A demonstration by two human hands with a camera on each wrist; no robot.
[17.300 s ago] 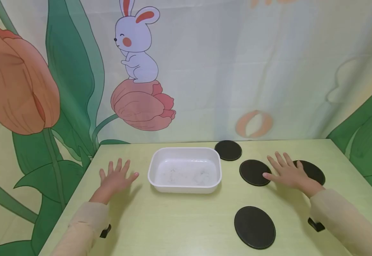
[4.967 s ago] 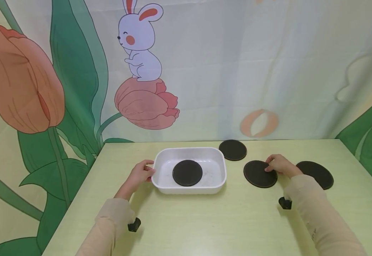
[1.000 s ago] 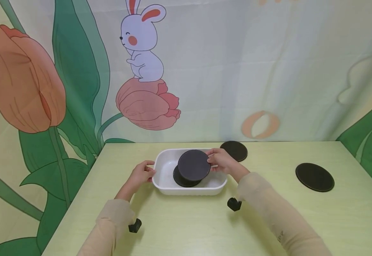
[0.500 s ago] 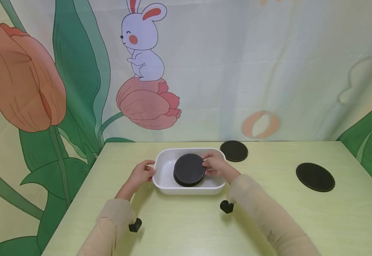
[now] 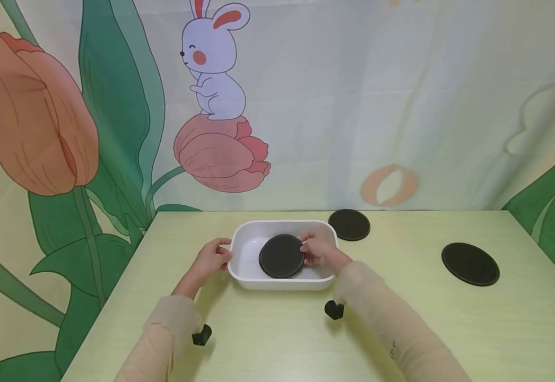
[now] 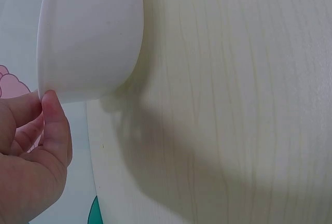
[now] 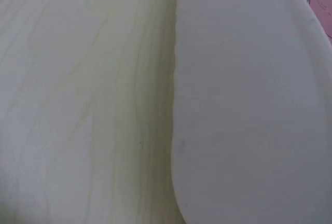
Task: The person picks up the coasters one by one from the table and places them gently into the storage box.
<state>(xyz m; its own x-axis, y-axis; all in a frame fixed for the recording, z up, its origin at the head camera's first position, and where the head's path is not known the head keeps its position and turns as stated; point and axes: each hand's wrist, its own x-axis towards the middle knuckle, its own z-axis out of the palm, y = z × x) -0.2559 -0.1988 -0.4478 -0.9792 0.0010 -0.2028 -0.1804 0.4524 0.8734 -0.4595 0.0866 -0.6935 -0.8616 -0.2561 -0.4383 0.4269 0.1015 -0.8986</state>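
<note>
A white rectangular tray (image 5: 282, 285) stands on the table, with a round black coaster (image 5: 282, 256) lying flat in it on top of another, which it hides. My left hand (image 5: 209, 256) pinches the tray's left rim; in the left wrist view the thumb and fingers of that hand (image 6: 36, 156) close on the tray's corner (image 6: 93, 37). Inside the tray, my right hand (image 5: 322, 249) holds the right edge of the upper coaster between thumb and fingers. The right wrist view has only the tray's outer wall (image 7: 249, 105) and the table, without the hand.
One black coaster (image 5: 349, 225) lies behind the tray's right corner, and another (image 5: 470, 264) farther right on the pale wooden table (image 5: 268, 339). A printed curtain (image 5: 306, 106) with a rabbit and tulips hangs along the table's back edge.
Earlier the right hand picked up a coaster right of the tray and carried it in. Over the last second it lowered that coaster onto the one inside. The left hand stayed at the rim.
</note>
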